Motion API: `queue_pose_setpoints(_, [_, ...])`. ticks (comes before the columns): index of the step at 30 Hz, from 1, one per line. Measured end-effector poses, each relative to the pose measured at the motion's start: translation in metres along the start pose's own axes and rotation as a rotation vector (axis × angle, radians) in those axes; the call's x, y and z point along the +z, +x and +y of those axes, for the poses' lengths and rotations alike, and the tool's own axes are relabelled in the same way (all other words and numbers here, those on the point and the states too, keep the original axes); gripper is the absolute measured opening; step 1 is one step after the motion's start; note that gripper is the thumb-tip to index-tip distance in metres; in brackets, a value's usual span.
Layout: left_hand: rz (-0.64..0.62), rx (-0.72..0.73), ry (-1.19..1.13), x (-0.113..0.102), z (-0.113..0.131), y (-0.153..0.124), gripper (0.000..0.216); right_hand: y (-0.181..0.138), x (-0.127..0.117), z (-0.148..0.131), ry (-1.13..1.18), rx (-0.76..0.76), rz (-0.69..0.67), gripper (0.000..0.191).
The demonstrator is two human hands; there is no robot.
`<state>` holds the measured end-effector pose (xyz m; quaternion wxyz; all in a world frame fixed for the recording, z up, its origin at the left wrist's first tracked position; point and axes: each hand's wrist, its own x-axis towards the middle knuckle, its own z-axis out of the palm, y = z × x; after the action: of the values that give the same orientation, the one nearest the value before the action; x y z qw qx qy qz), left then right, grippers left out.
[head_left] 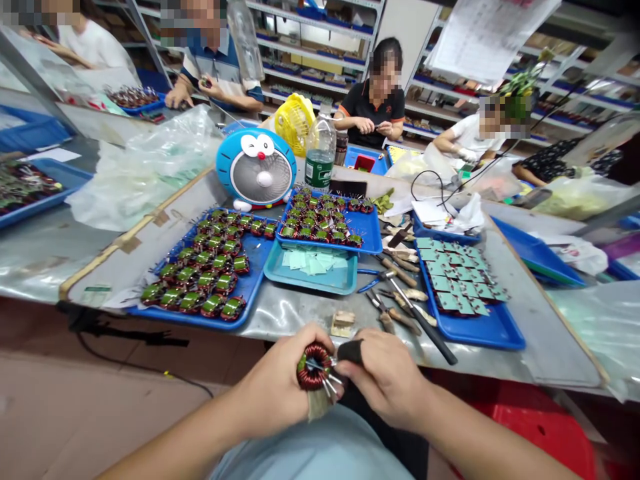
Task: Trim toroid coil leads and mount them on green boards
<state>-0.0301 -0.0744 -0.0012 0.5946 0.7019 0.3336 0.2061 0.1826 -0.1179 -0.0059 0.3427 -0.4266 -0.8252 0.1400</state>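
Observation:
My left hand (283,377) is closed around a toroidal coil (315,368), a ring wound with red-brown copper wire with some green showing. Several silvery wire leads stick out of the coil toward the lower right. A piece of tan cloth or tape (319,405) shows below it by my left fingers. My right hand (393,377) meets the coil's right side, with thumb and finger pinched at the leads. A black cover (350,351) wraps one right finger. The exact grip on the lead is partly hidden. Both hands are over my lap, in front of the bench edge.
Blue trays of similar coils (200,267) (320,220) stand on the bench, with a teal tray (310,283) of pale slips. At right are pliers (383,310), a hammer (420,317) and a tray of green-carded parts (455,277). A fan (257,167) and co-workers are behind.

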Motion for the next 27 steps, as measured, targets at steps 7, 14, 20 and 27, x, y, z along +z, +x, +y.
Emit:
queue_pose_setpoints(7, [0.126,-0.101,0.000,-0.008,-0.008,0.009,0.047,-0.013,0.012,-0.003,0.002,0.140,0.202,0.025])
queue_pose_setpoints(14, [0.175,-0.080,0.046,-0.006,-0.007,0.015,0.042,-0.008,0.015,-0.009,-0.391,-0.034,0.114,0.014])
queue_pose_setpoints(20, [0.171,-0.009,0.100,0.005,-0.006,0.008,0.028,-0.016,0.018,0.001,-0.338,-0.065,0.079,0.020])
queue_pose_setpoints(27, [0.145,-0.047,-0.044,0.011,-0.021,-0.001,0.038,-0.029,0.041,-0.015,-0.174,0.070,0.241,0.016])
